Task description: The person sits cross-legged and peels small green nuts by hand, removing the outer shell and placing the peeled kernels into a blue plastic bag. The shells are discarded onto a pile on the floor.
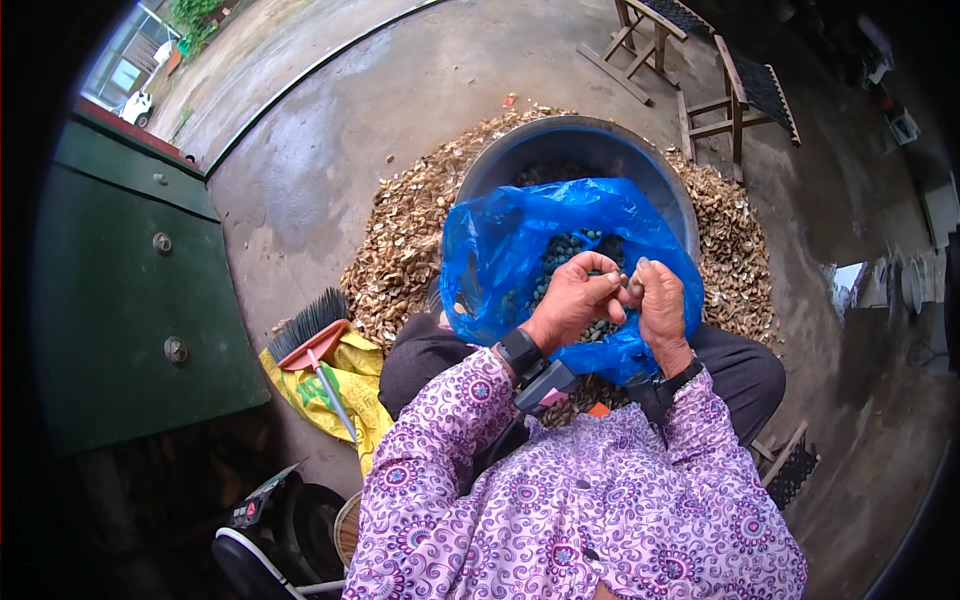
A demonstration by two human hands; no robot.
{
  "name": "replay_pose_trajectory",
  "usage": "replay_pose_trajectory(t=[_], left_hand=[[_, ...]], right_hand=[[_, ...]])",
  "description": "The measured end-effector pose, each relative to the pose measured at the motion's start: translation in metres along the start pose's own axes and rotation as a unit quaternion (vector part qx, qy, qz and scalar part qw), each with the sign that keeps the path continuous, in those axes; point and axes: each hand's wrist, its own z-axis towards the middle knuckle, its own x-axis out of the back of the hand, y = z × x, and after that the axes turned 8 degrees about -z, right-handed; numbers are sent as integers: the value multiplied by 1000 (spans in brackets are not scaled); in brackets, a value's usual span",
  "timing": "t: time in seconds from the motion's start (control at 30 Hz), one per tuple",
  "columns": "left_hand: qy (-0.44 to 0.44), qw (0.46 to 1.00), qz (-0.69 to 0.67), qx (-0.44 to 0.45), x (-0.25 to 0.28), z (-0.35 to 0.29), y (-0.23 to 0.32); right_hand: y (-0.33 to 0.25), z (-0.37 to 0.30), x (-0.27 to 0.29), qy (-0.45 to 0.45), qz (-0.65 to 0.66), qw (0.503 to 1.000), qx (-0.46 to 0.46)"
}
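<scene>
My left hand (pixel 573 306) and my right hand (pixel 662 312) meet above an open blue plastic bag (pixel 490 240). Thumb and fingers of both are pinched together, almost touching. Whatever sits between the fingertips is too small to make out. Inside the bag lie many small, dark grey-green, roundish nut-like pieces (pixel 567 250). The bag is draped in a wide grey metal basin (pixel 675 190), its near side reaching my lap. Each wrist wears a dark band.
Heaps of tan husks (pixel 420 220) ring the basin on the floor. To the left lie a broom (pixel 312 340) and a yellow sack (pixel 350 375), beside a dark green metal panel (pixel 150 300). Folding wooden stools (pixel 735 105) stand at the far right.
</scene>
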Motion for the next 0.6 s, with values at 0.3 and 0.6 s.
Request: replay_pose_trajectory(t=[0.3, 0.6], left_hand=[[75, 954, 272, -99, 5, 4, 0], [-16, 929, 360, -91, -2, 1, 3]], right_hand=[[-3, 3, 16, 11, 21, 992, -124], [-17, -2, 23, -163, -82, 982, -42]])
